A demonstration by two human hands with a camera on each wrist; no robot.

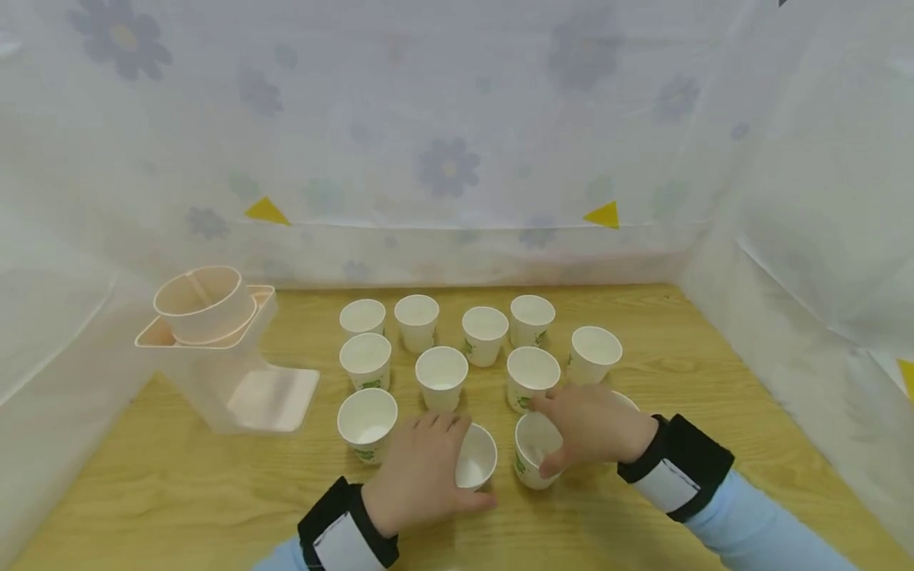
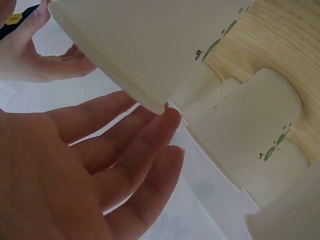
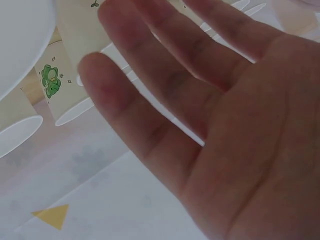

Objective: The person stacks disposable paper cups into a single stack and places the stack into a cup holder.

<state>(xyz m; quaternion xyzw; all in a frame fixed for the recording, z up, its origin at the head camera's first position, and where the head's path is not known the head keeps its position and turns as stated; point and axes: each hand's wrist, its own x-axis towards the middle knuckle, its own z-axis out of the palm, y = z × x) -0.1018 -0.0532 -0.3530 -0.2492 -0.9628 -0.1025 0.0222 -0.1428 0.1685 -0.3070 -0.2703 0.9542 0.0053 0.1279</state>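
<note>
White paper cups with green prints stand upright in rows on the wooden table (image 1: 236,492). In the head view my left hand (image 1: 421,476) reaches over a front-row cup (image 1: 476,458), thumb spread to its near side. The left wrist view shows those fingers extended, fingertips right at the rim of a large close cup (image 2: 135,40). My right hand (image 1: 593,424) is at the neighbouring front cup (image 1: 534,452), thumb and forefinger spread at its right side. Its fingers (image 3: 150,125) look fairly straight in the right wrist view. Another cup (image 1: 625,399) is mostly hidden behind this hand.
Several more cups, such as one at the back (image 1: 417,321), stand close beyond both hands. At the left is a pale pink plastic stand (image 1: 274,400) with a round cup-like bowl (image 1: 203,317) on top. A flowered curtain (image 1: 457,119) with yellow triangles hangs behind.
</note>
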